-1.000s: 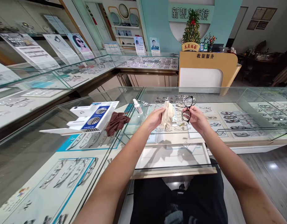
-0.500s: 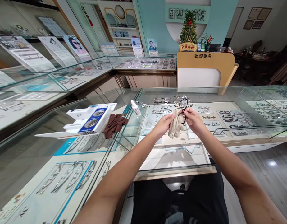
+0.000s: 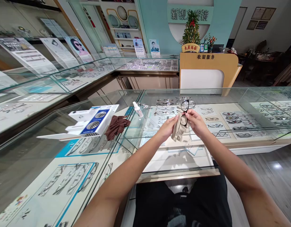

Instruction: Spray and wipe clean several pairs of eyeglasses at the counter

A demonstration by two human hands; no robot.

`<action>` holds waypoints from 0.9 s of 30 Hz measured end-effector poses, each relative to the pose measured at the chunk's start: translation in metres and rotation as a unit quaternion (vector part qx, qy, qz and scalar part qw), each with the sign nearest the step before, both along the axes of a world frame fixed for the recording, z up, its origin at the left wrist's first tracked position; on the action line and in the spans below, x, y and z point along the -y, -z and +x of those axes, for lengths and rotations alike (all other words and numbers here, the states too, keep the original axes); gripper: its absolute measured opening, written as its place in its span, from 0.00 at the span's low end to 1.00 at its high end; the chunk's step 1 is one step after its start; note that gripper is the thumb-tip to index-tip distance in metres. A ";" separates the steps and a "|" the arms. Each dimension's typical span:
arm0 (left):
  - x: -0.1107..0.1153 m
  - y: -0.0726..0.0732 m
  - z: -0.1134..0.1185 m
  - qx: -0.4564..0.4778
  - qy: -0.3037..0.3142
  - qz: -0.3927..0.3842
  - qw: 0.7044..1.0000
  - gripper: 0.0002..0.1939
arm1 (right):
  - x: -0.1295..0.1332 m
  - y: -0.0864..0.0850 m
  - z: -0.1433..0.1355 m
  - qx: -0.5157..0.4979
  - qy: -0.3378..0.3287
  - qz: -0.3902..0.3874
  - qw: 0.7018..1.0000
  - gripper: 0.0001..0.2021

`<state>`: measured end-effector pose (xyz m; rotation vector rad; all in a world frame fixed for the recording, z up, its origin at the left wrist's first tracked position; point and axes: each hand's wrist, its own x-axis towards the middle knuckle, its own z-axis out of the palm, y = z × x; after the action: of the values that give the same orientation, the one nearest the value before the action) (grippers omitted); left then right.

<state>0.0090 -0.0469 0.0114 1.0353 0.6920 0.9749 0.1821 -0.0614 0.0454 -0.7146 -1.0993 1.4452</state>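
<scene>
Dark round-framed glasses [image 3: 185, 105] are held above the glass counter, one lens higher than the other. My right hand [image 3: 196, 121] is closed on the frame near its middle. A beige cloth [image 3: 177, 132] hangs from my left hand [image 3: 168, 125], whose fingers are closed on it. The cloth lies against the lower lens and hides part of it. A white spray bottle [image 3: 137, 109] stands on the counter to the left. Beside it lies a crumpled brown cloth [image 3: 117, 126].
An opened white and blue box [image 3: 95, 123] rests on the glass counter at left. Rows of glasses [image 3: 232, 119] lie inside the display case [image 3: 244, 140]. An open drawer [image 3: 178, 176] is just in front of my body. A wooden cash desk [image 3: 207, 71] stands across the room.
The glasses have turned and shifted slightly, and the upper lens now looks narrower. The beige cloth has moved a little right, covering more of the lower lens.
</scene>
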 end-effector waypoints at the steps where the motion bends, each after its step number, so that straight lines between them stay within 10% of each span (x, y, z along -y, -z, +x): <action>1: 0.001 0.000 0.001 0.001 -0.001 -0.003 1.000 0.37 | 0.001 0.000 -0.001 -0.002 -0.002 -0.001 1.000 0.24; 27: 0.016 -0.012 0.004 -0.035 0.016 0.024 0.999 0.33 | 0.004 0.006 -0.008 -0.071 -0.049 -0.049 0.995 0.19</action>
<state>0.0130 -0.0625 0.0235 1.1236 0.7108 0.9342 0.1741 -0.0650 0.0398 -0.6230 -0.9713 1.6167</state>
